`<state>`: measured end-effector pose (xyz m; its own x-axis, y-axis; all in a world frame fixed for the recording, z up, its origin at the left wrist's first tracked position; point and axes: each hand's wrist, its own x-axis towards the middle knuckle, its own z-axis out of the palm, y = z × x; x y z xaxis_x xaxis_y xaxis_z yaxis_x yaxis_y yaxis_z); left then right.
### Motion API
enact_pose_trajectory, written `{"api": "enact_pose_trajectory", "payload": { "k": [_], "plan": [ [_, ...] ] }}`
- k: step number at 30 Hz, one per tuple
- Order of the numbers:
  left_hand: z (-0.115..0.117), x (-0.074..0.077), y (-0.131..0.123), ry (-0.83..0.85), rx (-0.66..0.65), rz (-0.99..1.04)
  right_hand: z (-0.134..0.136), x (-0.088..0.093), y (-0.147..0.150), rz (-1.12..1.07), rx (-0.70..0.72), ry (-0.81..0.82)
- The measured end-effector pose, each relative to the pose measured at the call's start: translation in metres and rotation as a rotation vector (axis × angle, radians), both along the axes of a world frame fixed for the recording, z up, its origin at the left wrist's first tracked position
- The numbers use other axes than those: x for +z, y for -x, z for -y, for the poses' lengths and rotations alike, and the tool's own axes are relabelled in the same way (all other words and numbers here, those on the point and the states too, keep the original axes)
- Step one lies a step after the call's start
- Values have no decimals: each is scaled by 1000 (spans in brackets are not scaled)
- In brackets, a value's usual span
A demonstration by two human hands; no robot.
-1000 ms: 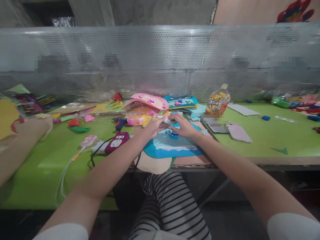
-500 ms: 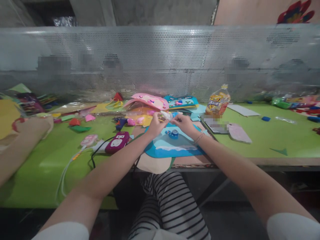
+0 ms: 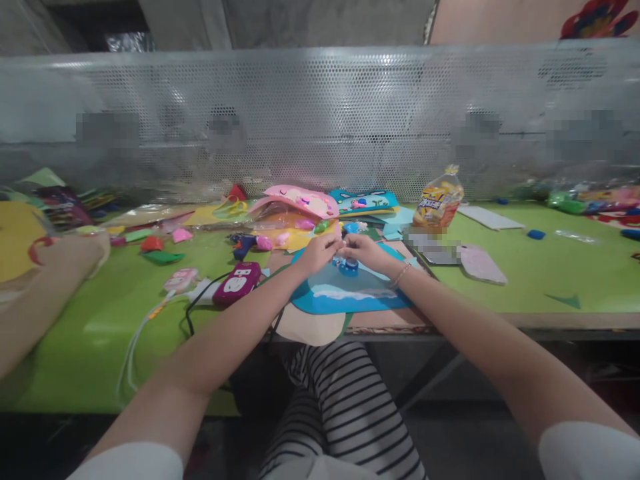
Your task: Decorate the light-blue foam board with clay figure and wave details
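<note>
My left hand (image 3: 321, 253) and my right hand (image 3: 369, 255) meet over a blue foam sheet (image 3: 325, 305). Both have their fingertips pinched together. A tiny pale bit seems to show between them, too small to name. Just below the fingers, a small blue snail-like figure (image 3: 351, 265) lies on the sheet, partly covered by my hands. A wavy white strip (image 3: 345, 293) runs along the sheet's lower part. Behind my right hand is a small blue lump in clear wrapping (image 3: 355, 227).
Pink (image 3: 300, 198) and teal (image 3: 375, 200) decorated pieces lie behind. A glue gun (image 3: 243, 247) and a maroon power bank (image 3: 239, 283) with cables are left; a snack bag (image 3: 437, 200) and a pink phone-like slab (image 3: 481, 263) right. Another person's hand (image 3: 75, 252) holds red-handled scissors (image 3: 37, 250).
The white, wrapper-like piece at my fingers is no longer seen there. Both hands have come closer together and lower, nearer the snail-like figure. The other person's hand has hardly moved.
</note>
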<state>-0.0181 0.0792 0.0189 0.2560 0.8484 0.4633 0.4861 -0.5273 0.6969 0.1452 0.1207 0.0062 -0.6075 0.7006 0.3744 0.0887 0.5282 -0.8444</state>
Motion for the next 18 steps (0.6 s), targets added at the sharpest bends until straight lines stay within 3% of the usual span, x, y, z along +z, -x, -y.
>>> {"api": "enact_pose_trajectory", "payload": {
  "k": [5, 14, 18],
  "plan": [
    [-2, -3, -3, 29, -56, 143, 2, 1, -1, -164, 165, 215],
    [-9, -7, -8, 269, -269, 530, 7, 5, 2, -294, 191, 356],
    [-4, -3, -11, 267, -348, 688, 9, 10, -2, -397, 161, 388]
  ]
}}
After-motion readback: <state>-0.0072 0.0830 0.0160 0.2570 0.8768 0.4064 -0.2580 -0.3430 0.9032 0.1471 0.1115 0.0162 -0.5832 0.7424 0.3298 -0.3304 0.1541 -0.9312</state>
